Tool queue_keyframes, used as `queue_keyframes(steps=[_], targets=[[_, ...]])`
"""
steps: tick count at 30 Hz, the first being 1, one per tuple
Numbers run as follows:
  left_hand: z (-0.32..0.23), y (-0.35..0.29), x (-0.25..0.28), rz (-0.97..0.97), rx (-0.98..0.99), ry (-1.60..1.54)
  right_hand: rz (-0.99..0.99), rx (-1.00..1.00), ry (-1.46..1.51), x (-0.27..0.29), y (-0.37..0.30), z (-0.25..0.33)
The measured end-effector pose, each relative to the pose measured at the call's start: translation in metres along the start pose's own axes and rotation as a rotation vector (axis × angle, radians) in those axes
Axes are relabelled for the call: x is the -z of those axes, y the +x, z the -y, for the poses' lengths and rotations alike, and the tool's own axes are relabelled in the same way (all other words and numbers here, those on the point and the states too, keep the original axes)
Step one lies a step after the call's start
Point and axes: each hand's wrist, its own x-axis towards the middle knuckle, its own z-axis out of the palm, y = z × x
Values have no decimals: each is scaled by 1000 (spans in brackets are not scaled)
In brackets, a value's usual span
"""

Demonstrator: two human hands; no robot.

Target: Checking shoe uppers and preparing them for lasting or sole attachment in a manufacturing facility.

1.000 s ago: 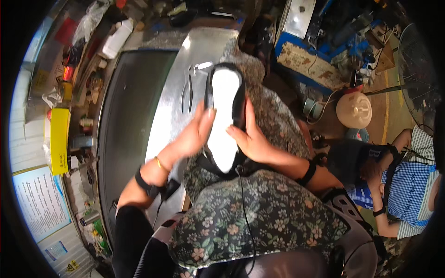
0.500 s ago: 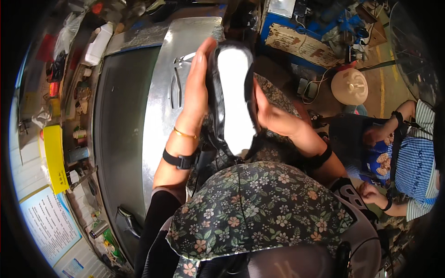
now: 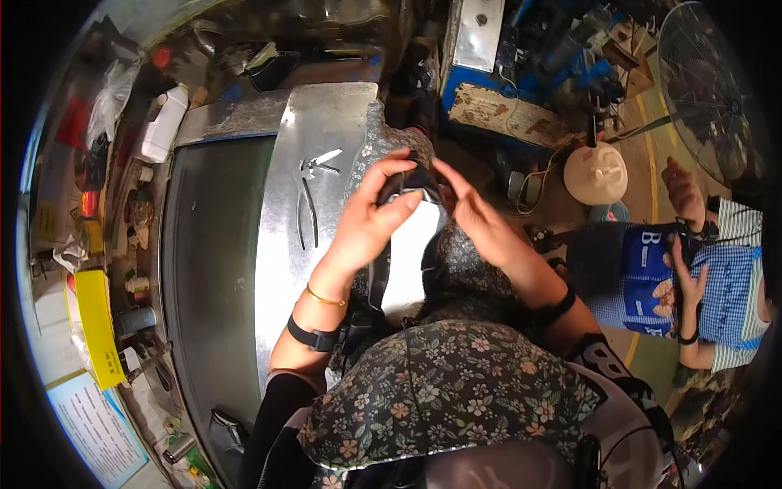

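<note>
A black shoe upper with a white insole [image 3: 413, 253] lies sole side up over my lap, its far end pulled together in black folds. My left hand [image 3: 371, 216] grips that far end, thumb pressed on the white insole and fingers curled over the black edge. Along the shoe's right side, my right hand [image 3: 481, 220] has its fingers stretched out, the fingertips close to the folds; whether they touch is hard to see. On the metal bench top to the left lie pliers [image 3: 307, 213] and a small tool with a pale blade [image 3: 322, 161].
A dark panel [image 3: 216, 253] runs along the metal bench [image 3: 281, 236], with a cluttered shelf holding a white bottle [image 3: 165, 122] and yellow box [image 3: 99, 326] beyond. To the right are a cream plastic jug [image 3: 596, 174], a fan [image 3: 707, 90] and a co-worker in a checked apron [image 3: 727, 285].
The shoe has come down nearer my lap. My left hand has shifted from flat along its side to gripping the far end. My right hand has moved up beside that end.
</note>
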Motion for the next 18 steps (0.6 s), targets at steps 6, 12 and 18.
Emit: queue_keyframes(steps=[6,12,18], targets=[[2,4,-1,82,71,-254,108,264,-123,4,45,5],[8,2,1,23,-61,36,-76,246,-213,-10,45,9],[8,-3,10,78,-17,135,161,183,-261,-1,40,27]])
